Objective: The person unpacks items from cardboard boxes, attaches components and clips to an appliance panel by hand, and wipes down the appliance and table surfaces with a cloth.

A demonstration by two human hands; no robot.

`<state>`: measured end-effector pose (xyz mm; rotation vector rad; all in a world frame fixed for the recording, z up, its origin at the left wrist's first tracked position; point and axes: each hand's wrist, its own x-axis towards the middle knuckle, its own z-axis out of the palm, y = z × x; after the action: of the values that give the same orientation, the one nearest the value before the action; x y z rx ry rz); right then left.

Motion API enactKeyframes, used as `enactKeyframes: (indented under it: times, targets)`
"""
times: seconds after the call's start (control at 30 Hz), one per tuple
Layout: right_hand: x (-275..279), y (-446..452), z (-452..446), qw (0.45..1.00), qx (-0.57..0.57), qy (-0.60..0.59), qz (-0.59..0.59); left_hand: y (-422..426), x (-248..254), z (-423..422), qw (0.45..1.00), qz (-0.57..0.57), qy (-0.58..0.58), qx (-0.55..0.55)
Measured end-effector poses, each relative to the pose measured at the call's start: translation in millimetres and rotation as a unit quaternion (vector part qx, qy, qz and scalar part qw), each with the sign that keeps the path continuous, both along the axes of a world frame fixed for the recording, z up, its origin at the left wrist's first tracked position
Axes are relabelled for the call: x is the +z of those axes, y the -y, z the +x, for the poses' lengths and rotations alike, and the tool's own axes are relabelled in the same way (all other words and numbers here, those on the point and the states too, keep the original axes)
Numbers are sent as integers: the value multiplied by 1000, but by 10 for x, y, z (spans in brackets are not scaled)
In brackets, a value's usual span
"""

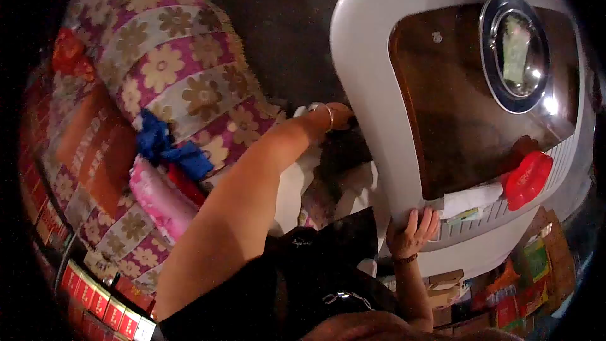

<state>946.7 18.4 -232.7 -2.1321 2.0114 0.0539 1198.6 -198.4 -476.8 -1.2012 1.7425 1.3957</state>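
Note:
My right hand rests on the near rim of a pale grey appliance that looks like a washing machine. Its fingers lie apart on the rim, beside a folded white paper or cloth. My left hand, with a bracelet at the wrist, reaches to the machine's left side. Its fingers are in shadow and partly hidden, so their grip does not show. On the machine's brown see-through lid lies a shiny oval metal tray. A red dish sits near the lid's edge.
At left lies a flowered purple and beige cover, bearing blue cloth, a pink floral item and an orange-brown box. Red-and-white packs line the lower left. Cartons and colourful packages crowd the lower right.

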Motion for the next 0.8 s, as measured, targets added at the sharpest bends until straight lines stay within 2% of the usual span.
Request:
enactKeyframes:
  times: [0.1,0.23,0.33,0.43,0.5,0.57,0.6,0.63,0.67,0.73,0.77,0.8]
  targets:
    - [42,109,98,998,-26,30,-46,90,685,310,999,-20,14,36]
    - [230,204,135,999,-25,37,-13,154,1531,841,992,-79,24,98]
    - [673,439,289,992,-56,60,91,172,1931,1397,978,-155,-17,136]
    - [1051,661,312,968,-80,55,230,622,3177,1747,943,-44,-85,320]
    - [980,710,258,945,-93,45,310,648,3617,2065,833,28,-143,535]
    - [1112,928,337,938,-119,38,324,559,3609,2539,880,-174,-155,414]
    - [1169,1095,405,927,-150,56,338,477,3114,2916,897,-398,-118,151]
    - [1185,1202,468,914,-180,74,355,587,3443,2862,924,-338,-23,177]
    - [1187,1253,538,924,-170,106,326,702,3799,2798,940,-274,78,188]
    - [1247,1430,699,938,-146,168,265,854,4400,2818,946,-259,101,167]
    - [1301,1565,793,935,-146,188,261,965,4525,2864,948,-256,112,152]
    - [1379,1647,884,931,-148,208,261,991,4254,3054,936,-262,58,229]
